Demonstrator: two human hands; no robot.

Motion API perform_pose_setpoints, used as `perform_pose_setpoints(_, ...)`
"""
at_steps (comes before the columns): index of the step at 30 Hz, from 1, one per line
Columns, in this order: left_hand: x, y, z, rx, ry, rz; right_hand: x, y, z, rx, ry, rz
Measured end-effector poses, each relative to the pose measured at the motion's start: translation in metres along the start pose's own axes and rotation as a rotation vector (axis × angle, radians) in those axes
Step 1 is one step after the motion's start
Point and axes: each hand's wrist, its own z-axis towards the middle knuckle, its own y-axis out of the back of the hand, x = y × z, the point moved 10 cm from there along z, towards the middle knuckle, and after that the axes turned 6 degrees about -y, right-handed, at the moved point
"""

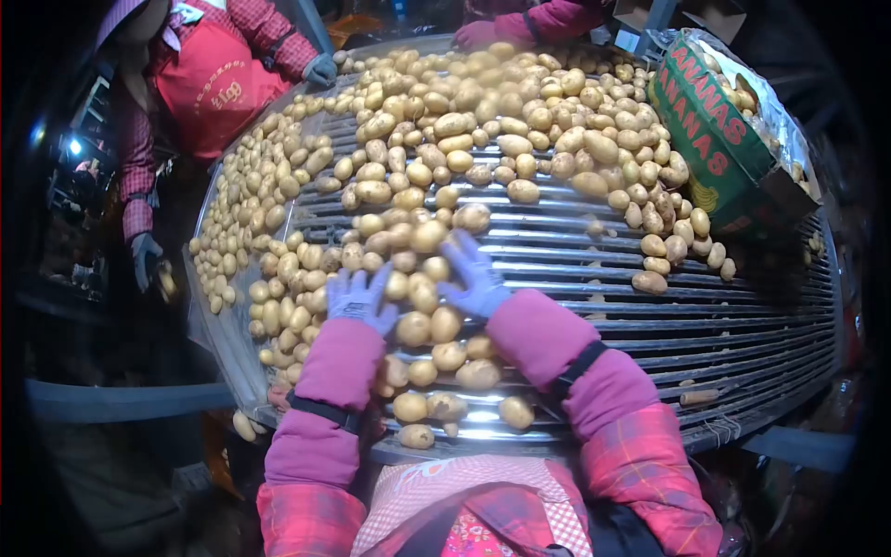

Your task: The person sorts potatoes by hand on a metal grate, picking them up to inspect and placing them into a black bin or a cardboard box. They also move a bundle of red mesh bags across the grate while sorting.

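Holding potatoes (748, 91) — ANANAS box (715, 130) beside roller table (650, 311).

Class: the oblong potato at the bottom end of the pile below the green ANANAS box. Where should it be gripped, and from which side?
Take the potato across its short middle, from above and the near side, probably with the right hand. It lies lengthwise along the rollers, bare in front, other potatoes behind.
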Motion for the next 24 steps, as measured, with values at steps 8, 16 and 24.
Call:
perform_pose_setpoints(8, 0.073, -0.011, -0.016, -0.082, 0.095, 0.166, 0.007, 0.082, 0.066, 0.041, -0.065, -0.228)
perform_pose_setpoints(16, 0.068, -0.006, -0.008, -0.076, 0.112, 0.154, -0.193, 0.280, 0.088, -0.284, -0.505, -0.741)
perform_pose_setpoints(24, 0.065, -0.008, -0.010, -0.037, 0.121, 0.153, -0.207, 0.242, 0.129, -0.112, -0.541, -0.629)
